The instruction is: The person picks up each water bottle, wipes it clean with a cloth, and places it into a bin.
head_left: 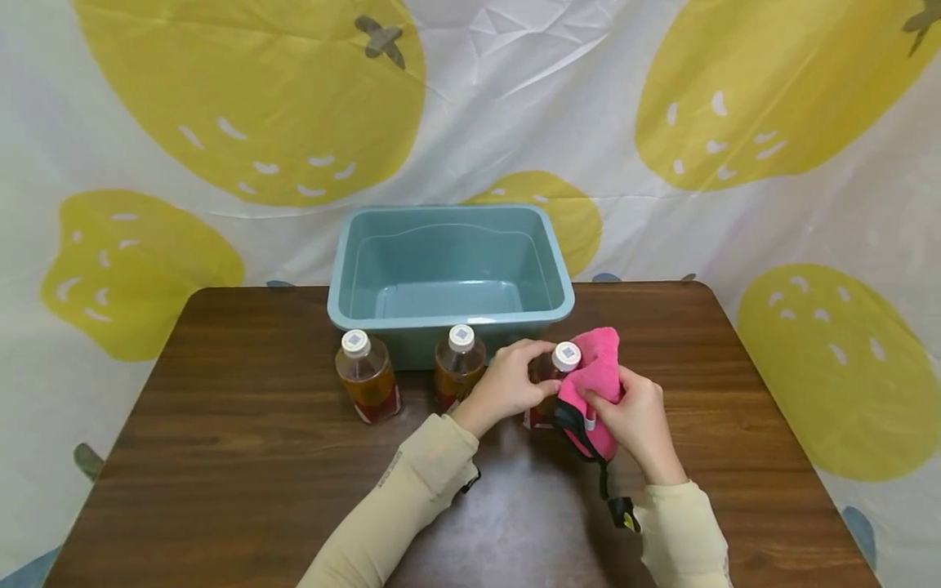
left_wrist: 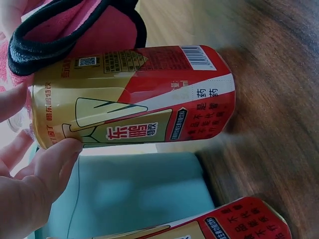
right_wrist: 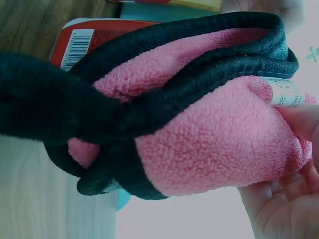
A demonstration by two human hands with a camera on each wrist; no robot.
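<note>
Nearest me, at the lower right of the head view, the black loop of the pink cloth hung beside my right sleeve; it could have snagged there and jerked the cloth once my arm moved. Above it, the fingers of my right hand pinched the cloth in a bunch, thumb on the near side. A fold held so loosely might have slid out from under my thumb if I pushed hard.

The cloth lay against the right-hand bottle, a little right of the frame's centre. The fingers of my left hand gripped that bottle high, thumb in front, just below the white cap. It looked upright, though I could not tell whether its base sat fully down. So high a hold seemed the weak point to me: a push low on the bottle could have swung the base away, and the smooth label gave my fingertips little to bite on.

Just left of that hand, the middle bottle stood partly behind my wrist, where a careless turn could have knocked it over. The left bottle, left of centre, seemed safer from my forearm. Behind them stood the blue-green tub, towards the far edge of the surface; a toppling bottle might have shoved it into the patterned curtain.
</note>
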